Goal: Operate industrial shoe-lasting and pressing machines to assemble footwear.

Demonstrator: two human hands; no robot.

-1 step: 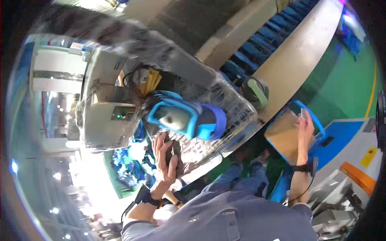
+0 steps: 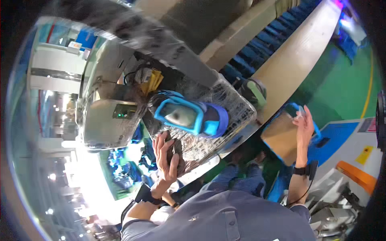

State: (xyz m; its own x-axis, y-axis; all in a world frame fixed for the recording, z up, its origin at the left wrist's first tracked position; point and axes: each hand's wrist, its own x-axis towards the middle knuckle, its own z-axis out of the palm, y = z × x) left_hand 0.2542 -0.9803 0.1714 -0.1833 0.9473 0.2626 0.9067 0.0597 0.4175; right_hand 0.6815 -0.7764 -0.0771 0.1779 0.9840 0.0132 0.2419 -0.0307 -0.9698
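My left hand (image 2: 163,156) curls its fingers round a dark brown object (image 2: 175,157) at the near left edge of a plastic-wrapped work surface (image 2: 193,148). The kind of that object cannot be made out. Just beyond the hand lies a blue-and-purple shoe-shaped piece (image 2: 213,124) with a bright blue rim round a pale, see-through middle. My right hand (image 2: 304,122) is raised at the right, its fingertips pinching a small translucent piece (image 2: 300,113). Below and beside this hand is a brown container (image 2: 281,138) with a blue rim.
A metal machine (image 2: 108,120) with green lights stands at the left, yellow strips (image 2: 152,81) behind it. A dark item with a green band (image 2: 257,93) sits by a curved beige ledge (image 2: 297,52). Blue slats run alongside. An orange bar (image 2: 356,176) lies at right.
My right hand has shifted slightly, its fingers reaching a little higher. My left hand stays on the dark brown object. The whole view has turned a little.
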